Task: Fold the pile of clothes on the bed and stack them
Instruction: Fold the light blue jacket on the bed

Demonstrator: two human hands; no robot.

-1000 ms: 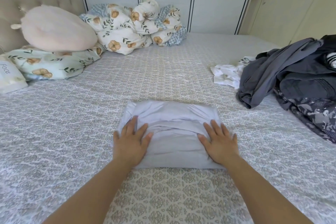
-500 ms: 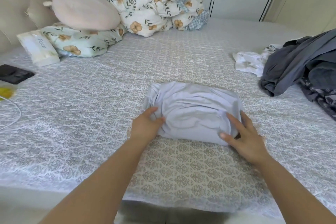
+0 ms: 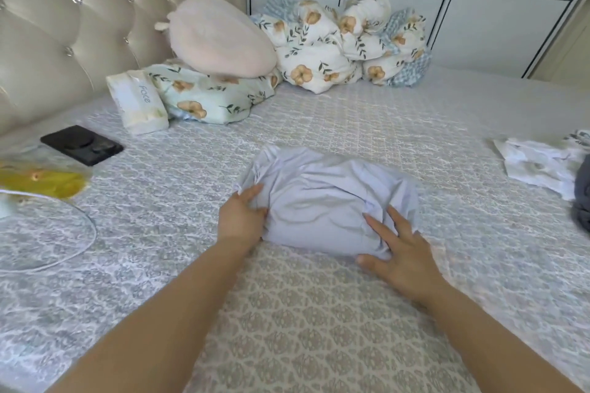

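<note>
The folded pale lavender garment [image 3: 329, 201] lies on the bed [image 3: 319, 329], directly between the hands. The left hand [image 3: 242, 220] grips the garment's left edge, thumb on top and fingers tucked at the side. The right hand [image 3: 402, 252] lies spread over the near right corner, fingers straight and pressing down, thumb along the front edge. This two-sided hold appears intended to keep the folds together so that the bundle can be shifted or lifted as one unit. The fabric is thin, smooth and softly creased; the bundle is a rounded rectangle, puffed in the middle. The bedspread is quilted with a repeating ornamental pattern. Beyond the right hand, well apart, lies a crumpled white garment [image 3: 539, 163] beside the edge of a dark grey garment [image 3: 582, 201], both judged not yet folded. Well beyond the left hand lie a black phone [image 3: 81, 144] and a wipes pack [image 3: 137, 102].
</note>
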